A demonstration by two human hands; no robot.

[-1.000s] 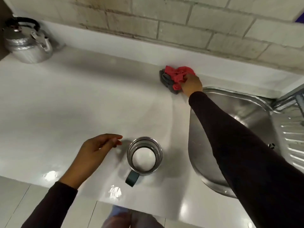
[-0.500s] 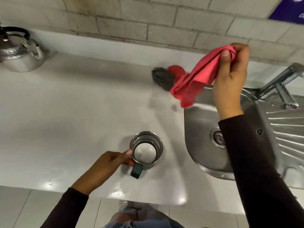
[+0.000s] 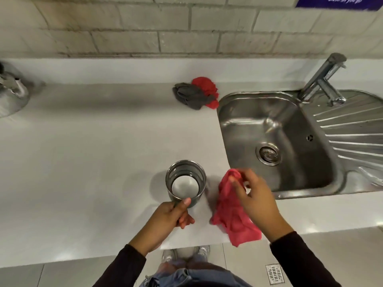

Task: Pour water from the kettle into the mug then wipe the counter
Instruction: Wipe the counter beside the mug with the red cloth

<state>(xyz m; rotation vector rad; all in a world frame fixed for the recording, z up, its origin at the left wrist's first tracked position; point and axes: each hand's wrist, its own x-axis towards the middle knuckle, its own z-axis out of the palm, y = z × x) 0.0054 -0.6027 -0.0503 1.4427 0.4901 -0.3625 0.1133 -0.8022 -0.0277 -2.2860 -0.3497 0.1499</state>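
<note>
The right hand (image 3: 256,200) has come down from up by the wall and now pinches the pink cloth (image 3: 233,212) just over the tabletop (image 3: 83,162), right beside the metal mug (image 3: 186,181). The left hand (image 3: 170,216) is closed around the mug's handle. The kettle (image 3: 10,94) sits far left.
</note>
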